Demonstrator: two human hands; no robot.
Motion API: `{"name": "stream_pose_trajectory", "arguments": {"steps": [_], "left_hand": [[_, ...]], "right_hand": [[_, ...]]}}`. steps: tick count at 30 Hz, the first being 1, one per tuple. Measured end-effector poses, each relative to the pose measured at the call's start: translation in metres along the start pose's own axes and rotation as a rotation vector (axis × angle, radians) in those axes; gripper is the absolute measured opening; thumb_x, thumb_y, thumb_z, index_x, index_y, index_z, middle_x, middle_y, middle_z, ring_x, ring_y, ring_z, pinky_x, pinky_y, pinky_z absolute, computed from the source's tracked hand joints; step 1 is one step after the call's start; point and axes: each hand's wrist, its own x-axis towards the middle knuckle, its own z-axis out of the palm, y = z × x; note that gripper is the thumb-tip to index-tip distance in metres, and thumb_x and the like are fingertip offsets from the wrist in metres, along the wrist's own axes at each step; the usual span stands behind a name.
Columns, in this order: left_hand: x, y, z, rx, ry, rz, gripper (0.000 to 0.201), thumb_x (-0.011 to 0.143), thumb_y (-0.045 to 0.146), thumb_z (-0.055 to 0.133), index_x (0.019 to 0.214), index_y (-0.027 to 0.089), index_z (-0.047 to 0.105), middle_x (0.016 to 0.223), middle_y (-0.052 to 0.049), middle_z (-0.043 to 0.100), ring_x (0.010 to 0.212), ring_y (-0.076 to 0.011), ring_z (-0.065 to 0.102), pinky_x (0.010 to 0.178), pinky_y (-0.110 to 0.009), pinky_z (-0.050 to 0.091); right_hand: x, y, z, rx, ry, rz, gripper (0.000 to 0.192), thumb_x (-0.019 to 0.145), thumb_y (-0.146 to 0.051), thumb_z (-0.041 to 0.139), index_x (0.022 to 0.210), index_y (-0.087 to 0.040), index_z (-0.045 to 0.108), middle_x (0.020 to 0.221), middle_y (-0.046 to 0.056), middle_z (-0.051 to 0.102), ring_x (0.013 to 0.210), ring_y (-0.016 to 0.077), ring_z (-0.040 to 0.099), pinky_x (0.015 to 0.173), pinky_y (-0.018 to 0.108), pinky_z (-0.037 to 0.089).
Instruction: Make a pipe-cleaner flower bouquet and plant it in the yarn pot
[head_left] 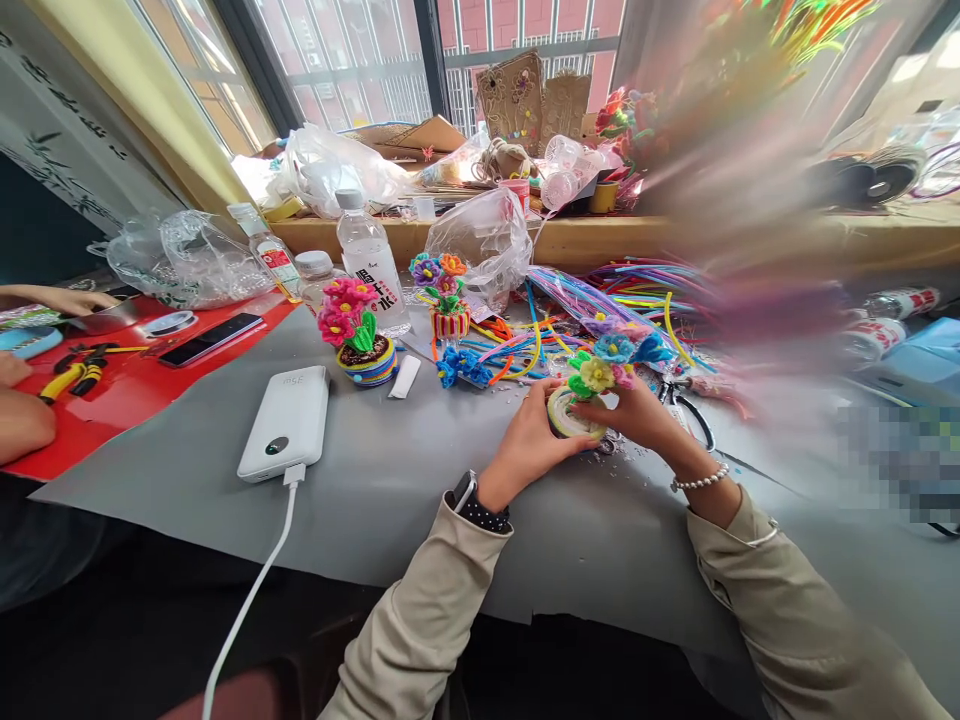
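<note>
Third flower pot (581, 400) gripped by left hand (529, 440) and right hand (637, 415); blooms fitted, two pots (367, 358) finished mid-desk.

I read this as a hobby craft room, a shared crafting spot by a window. The surface (390, 480) is covered in grey sheet and strewn with loose pipe cleaners (600, 300) in many colours. Finished pipe-cleaner flower pots (352, 335) stand among them. Yellow-handled pliers (75, 372) lie on a red mat (127, 395). The window ledge (600, 238) is crowded with plastic bags (337, 165) and cardboard crafts (514, 95).
</note>
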Motion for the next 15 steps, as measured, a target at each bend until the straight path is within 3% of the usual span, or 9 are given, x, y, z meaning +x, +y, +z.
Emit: {"name": "stream_pose_trajectory", "arguments": {"steps": [7, 15], "left_hand": [[-0.0019, -0.0006, 0.0031, 0.083, 0.024, 0.021, 0.059, 0.058, 0.039, 0.068, 0.107, 0.019, 0.042, 0.11, -0.009, 0.052, 0.103, -0.0232, 0.05, 0.088, -0.038, 0.04], [-0.0019, 0.0002, 0.0049, 0.089, 0.029, 0.035, 0.066, 0.058, 0.038, 0.068, 0.113, 0.018, 0.038, 0.114, -0.011, 0.049, 0.108, -0.0242, 0.047, 0.09, -0.037, 0.039]], "right_hand": [[0.004, 0.0001, -0.0074, -0.112, -0.104, -0.08, 0.021, 0.07, -0.034, 0.059, 0.086, -0.021, 0.06, 0.089, 0.007, 0.061, 0.086, 0.0254, 0.054, 0.074, 0.041, 0.044], [0.0054, -0.0013, -0.0074, -0.214, -0.072, -0.096, 0.02, 0.066, -0.032, 0.061, 0.081, -0.019, 0.06, 0.09, 0.008, 0.061, 0.088, 0.0281, 0.051, 0.076, 0.043, 0.04]]}}
